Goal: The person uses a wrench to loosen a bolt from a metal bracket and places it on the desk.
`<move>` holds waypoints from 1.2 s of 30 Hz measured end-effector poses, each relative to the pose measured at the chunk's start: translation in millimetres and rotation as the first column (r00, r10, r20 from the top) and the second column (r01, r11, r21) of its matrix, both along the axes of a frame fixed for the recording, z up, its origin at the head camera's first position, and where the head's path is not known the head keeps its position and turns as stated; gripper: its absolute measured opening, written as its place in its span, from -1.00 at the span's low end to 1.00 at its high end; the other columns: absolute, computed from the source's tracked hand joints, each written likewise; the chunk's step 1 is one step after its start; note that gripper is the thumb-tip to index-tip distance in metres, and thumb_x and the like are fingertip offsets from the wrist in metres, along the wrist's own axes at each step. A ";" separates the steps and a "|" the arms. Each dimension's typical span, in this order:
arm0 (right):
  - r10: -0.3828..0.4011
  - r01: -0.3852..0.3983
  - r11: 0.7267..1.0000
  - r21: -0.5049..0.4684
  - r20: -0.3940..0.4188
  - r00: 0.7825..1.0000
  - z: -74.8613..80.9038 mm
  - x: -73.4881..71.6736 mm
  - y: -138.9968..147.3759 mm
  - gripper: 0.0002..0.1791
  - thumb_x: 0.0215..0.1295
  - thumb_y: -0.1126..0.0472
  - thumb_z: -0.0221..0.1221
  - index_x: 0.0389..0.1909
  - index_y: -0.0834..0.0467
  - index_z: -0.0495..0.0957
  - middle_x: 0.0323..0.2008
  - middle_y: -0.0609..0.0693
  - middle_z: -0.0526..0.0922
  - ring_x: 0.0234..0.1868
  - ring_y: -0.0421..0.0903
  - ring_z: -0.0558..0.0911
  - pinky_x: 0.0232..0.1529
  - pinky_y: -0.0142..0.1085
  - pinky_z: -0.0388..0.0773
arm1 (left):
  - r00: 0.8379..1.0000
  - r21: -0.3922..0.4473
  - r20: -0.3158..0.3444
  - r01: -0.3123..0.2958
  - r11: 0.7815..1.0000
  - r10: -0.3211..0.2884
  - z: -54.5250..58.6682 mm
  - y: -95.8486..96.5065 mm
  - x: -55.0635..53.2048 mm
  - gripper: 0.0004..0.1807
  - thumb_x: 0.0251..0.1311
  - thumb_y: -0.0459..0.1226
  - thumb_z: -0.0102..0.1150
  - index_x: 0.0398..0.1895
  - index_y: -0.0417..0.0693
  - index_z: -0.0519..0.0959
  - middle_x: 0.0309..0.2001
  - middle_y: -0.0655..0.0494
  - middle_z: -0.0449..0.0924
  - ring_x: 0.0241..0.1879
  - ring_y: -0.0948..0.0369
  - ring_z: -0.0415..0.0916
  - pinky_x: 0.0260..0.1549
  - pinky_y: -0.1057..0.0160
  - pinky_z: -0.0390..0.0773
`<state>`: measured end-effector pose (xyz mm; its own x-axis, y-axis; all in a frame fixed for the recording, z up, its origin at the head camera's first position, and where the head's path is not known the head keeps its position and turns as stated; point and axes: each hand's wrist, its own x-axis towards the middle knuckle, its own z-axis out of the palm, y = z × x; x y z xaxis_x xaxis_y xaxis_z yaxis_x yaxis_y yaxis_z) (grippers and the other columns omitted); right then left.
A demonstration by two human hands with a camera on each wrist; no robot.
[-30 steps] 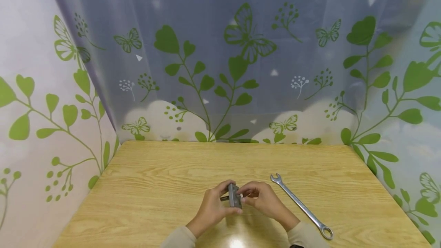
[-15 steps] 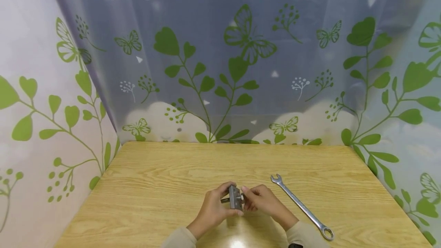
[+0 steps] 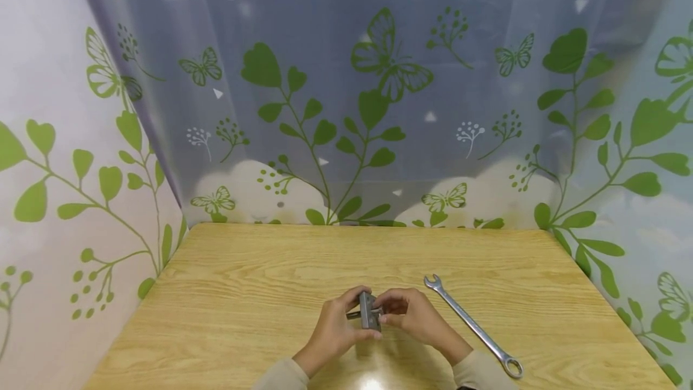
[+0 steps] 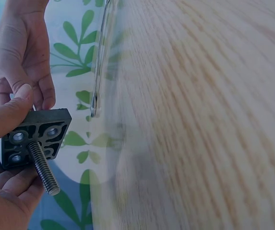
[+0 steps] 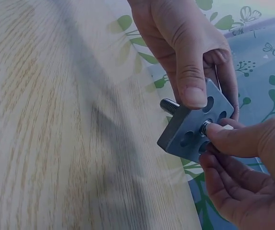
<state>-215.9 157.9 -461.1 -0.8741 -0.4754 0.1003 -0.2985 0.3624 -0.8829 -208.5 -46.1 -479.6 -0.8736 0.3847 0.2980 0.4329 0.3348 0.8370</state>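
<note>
My left hand (image 3: 335, 325) grips a square grey metal plate (image 3: 370, 312) by its edges, thumb on one side and fingers on the other. The plate has round holes near its corners. Through its middle runs a threaded bolt (image 4: 43, 167), whose long end sticks out on the left hand's side. On the opposite face my right hand (image 3: 418, 316) pinches the bolt's short end between thumb and fingers, as the right wrist view shows with the thread (image 5: 205, 127) beside the thumb. The fingers partly hide that end, where something whitish shows. Both hands hold the plate above the table.
A combination wrench (image 3: 473, 325) lies slantwise on the wooden table (image 3: 243, 269), right of the right hand. Behind the table and along both sides hangs a curtain (image 3: 303, 197) printed with green leaves and butterflies.
The right hand's fingers and thumb have shifted round the bolt end: half a second ago the thumb was higher, now it is lower again. The left hand and plate stay nearly in place.
</note>
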 end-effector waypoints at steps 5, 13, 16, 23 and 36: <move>0.013 -0.013 1.000 0.007 0.005 1.000 1.7 0.5 -0.6 -0.75 0.21 0.35 0.26 -0.08 0.20 0.61 -0.13 0.10 0.67 -0.16 0.08 0.64 -0.15 -0.37 0.63 | 1.000 0.003 -0.003 0.002 1.000 -0.002 0.3 -1.4 -0.1 -0.20 -0.27 -0.20 0.56 0.16 -0.19 0.46 0.11 -0.17 0.55 0.11 -0.05 0.53 0.05 0.08 0.58; -0.025 0.023 1.000 0.015 0.156 0.987 2.3 0.6 -2.8 -0.55 0.46 -0.01 0.00 -0.15 0.34 0.60 -0.33 0.13 0.68 -0.31 0.04 0.68 -0.27 -0.16 0.70 | 1.000 -0.008 -0.019 -0.009 1.000 0.009 -1.7 -1.7 1.2 -0.22 -0.25 -0.22 0.56 0.15 -0.21 0.46 0.09 -0.18 0.57 0.07 -0.05 0.56 -0.01 0.17 0.62; -0.070 0.066 0.997 0.027 0.194 0.978 1.8 0.9 -4.9 -0.42 0.49 -0.08 -0.08 -0.35 0.37 0.62 -0.51 0.09 0.66 -0.46 -0.02 0.66 -0.42 -0.16 0.69 | 1.000 -0.023 -0.026 -0.012 1.000 0.012 -1.5 -0.9 1.3 -0.20 -0.27 -0.22 0.56 0.15 -0.24 0.46 0.08 -0.18 0.57 0.05 -0.05 0.57 -0.01 0.19 0.62; -0.040 0.036 0.998 0.060 0.080 0.996 2.7 1.1 -4.5 -0.64 0.39 0.03 0.11 -0.26 0.29 0.63 -0.41 0.04 0.67 -0.40 -0.09 0.65 -0.36 -0.29 0.67 | 1.000 -0.015 -0.016 0.003 1.000 -0.003 -0.2 -1.5 1.2 -0.20 -0.25 -0.20 0.54 0.17 -0.21 0.45 0.10 -0.18 0.56 0.09 -0.05 0.53 0.02 0.12 0.60; -0.041 0.043 0.998 0.035 -0.045 0.998 6.2 3.9 -1.6 -0.76 0.21 0.31 0.27 -0.08 0.22 0.62 -0.13 0.09 0.66 -0.15 0.04 0.63 -0.12 -0.31 0.65 | 1.000 0.009 0.007 0.023 1.000 -0.023 2.9 -0.1 -0.5 -0.20 -0.24 -0.22 0.55 0.18 -0.19 0.44 0.13 -0.18 0.54 0.13 -0.05 0.51 0.07 0.07 0.57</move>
<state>-212.0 156.4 -454.9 -0.8884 -0.4420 0.1235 -0.3211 0.4064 -0.8554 -209.0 -46.2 -476.7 -0.8669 0.4020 0.2948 0.4340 0.3177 0.8430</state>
